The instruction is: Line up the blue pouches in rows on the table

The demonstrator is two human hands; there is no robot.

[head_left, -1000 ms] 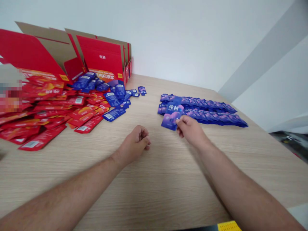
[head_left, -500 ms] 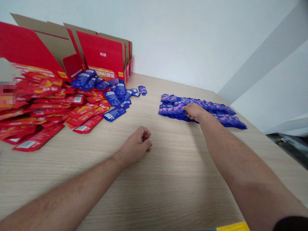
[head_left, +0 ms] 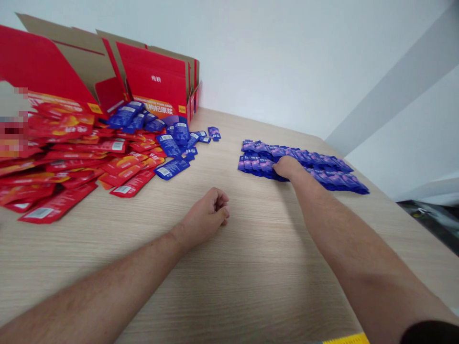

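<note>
My left hand (head_left: 213, 212) rests on the table in a loose fist, fingers curled and thumb against them, with nothing visible inside. My right hand (head_left: 288, 167) is at the front row of blue-purple sachets (head_left: 333, 177), fingers closed on a blue sachet (head_left: 266, 165) near the row's left part. Its fingertips are mostly hidden among the packets. Behind lies a second row of overlapping sachets (head_left: 297, 154). Between the rows and the left pile is a loose blue sachet (head_left: 214, 132).
At left, a heap of red pouches (head_left: 68, 157) spreads on the wooden table (head_left: 229, 277), with loose blue sachets (head_left: 172, 168) at its right side. Open red cartons (head_left: 154, 76) stand behind it against the white wall. A yellow object (head_left: 346, 339) shows at the bottom edge.
My right hand has lowered the blue sachet from a raised position down into the front row. My left hand stays curled in place; the view has shifted slightly.
</note>
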